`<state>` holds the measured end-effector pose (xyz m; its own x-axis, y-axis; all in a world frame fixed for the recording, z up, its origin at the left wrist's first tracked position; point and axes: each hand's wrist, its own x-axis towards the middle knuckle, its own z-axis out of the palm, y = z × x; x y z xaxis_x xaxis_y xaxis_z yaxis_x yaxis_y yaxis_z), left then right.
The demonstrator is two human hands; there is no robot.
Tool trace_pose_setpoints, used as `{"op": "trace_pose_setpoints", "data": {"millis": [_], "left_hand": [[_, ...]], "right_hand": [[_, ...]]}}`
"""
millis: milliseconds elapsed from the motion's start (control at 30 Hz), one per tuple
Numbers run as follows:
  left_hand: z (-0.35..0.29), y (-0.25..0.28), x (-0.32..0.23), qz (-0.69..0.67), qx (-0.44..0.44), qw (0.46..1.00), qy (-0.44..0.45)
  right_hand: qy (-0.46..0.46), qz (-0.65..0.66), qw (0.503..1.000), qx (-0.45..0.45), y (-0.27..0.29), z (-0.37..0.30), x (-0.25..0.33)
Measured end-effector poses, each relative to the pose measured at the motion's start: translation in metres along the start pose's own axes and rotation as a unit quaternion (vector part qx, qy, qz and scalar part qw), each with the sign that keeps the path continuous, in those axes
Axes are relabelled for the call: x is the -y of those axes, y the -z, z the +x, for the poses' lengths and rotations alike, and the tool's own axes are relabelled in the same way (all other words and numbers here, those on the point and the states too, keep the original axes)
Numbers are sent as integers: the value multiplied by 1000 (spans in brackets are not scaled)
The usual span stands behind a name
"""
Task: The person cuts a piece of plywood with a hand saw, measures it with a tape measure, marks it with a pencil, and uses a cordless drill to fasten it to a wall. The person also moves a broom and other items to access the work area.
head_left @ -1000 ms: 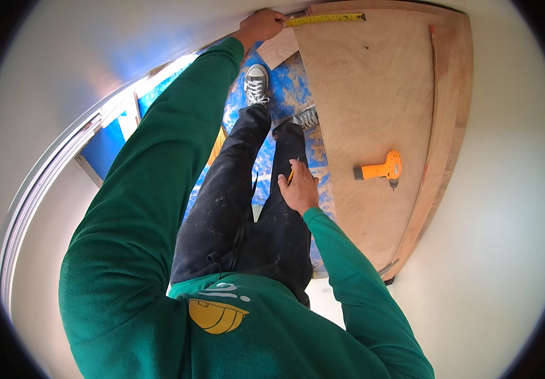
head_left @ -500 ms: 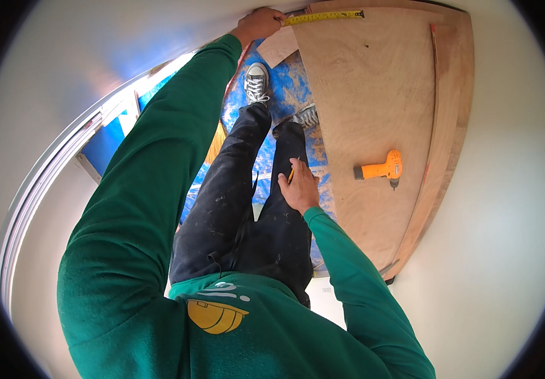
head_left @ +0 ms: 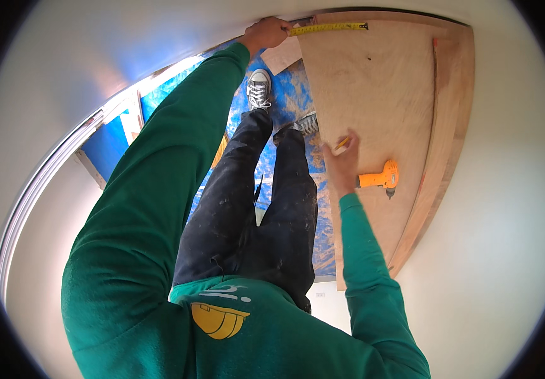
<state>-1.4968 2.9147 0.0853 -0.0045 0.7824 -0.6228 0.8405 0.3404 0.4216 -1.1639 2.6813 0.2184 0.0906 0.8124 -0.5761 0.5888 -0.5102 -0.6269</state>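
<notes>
At the far edge, my left hand (head_left: 267, 33) is closed on a tape measure. Its yellow blade (head_left: 329, 28) stretches rightward over the far end of a plywood sheet (head_left: 373, 95); the case is hidden in my hand. Over the sheet's left side, my right hand (head_left: 342, 158) holds a short yellow pencil (head_left: 343, 143) between thumb and fingers. Just right of that hand, an orange cordless drill (head_left: 381, 178) lies on the plywood. A long wooden strip (head_left: 436, 126) runs along the sheet's right side.
Blue, dust-stained sheeting (head_left: 288, 88) covers the floor around my shoes (head_left: 259, 88). A loose pale board piece (head_left: 281, 57) lies near my left hand. White walls (head_left: 493, 208) rise at the right and far left. A sliding track (head_left: 39, 183) curves along the left.
My right hand has moved right and forward with the pencil, from above my leg to over the plywood. My left hand and the tape blade have shifted slightly in view.
</notes>
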Motion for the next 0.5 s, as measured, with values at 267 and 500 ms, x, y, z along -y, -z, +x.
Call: {"op": "trace_pose_setpoints", "data": {"millis": [267, 500], "left_hand": [[-2, 14, -1, -1, 16, 1000, 16], [-18, 24, -7, 5, 31, 999, 25]], "right_hand": [[47, 151, 984, -79, 72, 150, 81], [28, 138, 984, -108, 68, 174, 106]]}}
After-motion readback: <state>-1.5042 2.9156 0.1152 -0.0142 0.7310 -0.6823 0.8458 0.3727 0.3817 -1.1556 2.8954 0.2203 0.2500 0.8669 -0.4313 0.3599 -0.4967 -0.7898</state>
